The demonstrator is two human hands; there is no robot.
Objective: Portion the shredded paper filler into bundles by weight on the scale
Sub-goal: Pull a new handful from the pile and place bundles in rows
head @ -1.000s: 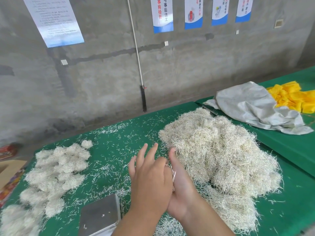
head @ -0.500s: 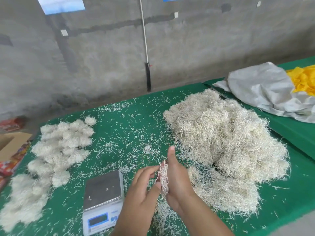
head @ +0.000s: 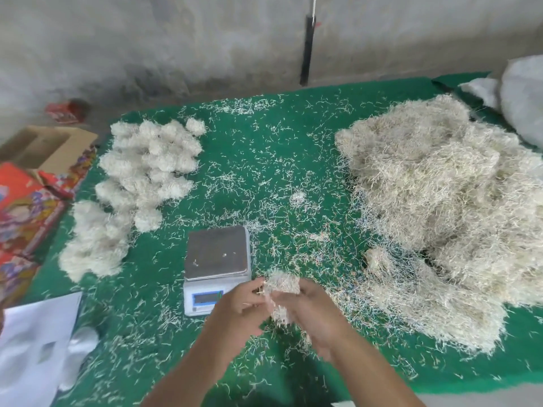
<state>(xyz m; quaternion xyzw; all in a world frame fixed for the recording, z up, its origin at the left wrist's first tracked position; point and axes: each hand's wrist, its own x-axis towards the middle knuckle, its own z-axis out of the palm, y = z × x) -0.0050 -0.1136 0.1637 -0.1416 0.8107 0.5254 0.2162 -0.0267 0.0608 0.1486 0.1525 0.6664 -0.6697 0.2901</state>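
Note:
A small wad of pale shredded paper (head: 281, 284) is held between both hands just right of the scale's front. My left hand (head: 239, 304) pinches its left side and my right hand (head: 311, 309) grips it from the right. The digital scale (head: 216, 254) stands on the green table with a bare steel pan and its display facing me. A big loose heap of shredded paper (head: 435, 207) fills the right side. Several rounded bundles (head: 150, 160) lie grouped at the left.
The green table (head: 264, 160) is littered with loose shreds. A cardboard box (head: 44, 148) and red printed cartons (head: 23, 212) sit off the left edge. White sheets (head: 32, 342) lie at the near left. A grey sack (head: 523, 101) rests at the far right by the concrete wall.
The view has tilted down, bringing the whole scale into sight. My hands have drawn back from the big heap towards me with a small wad of shreds, now beside the scale's front.

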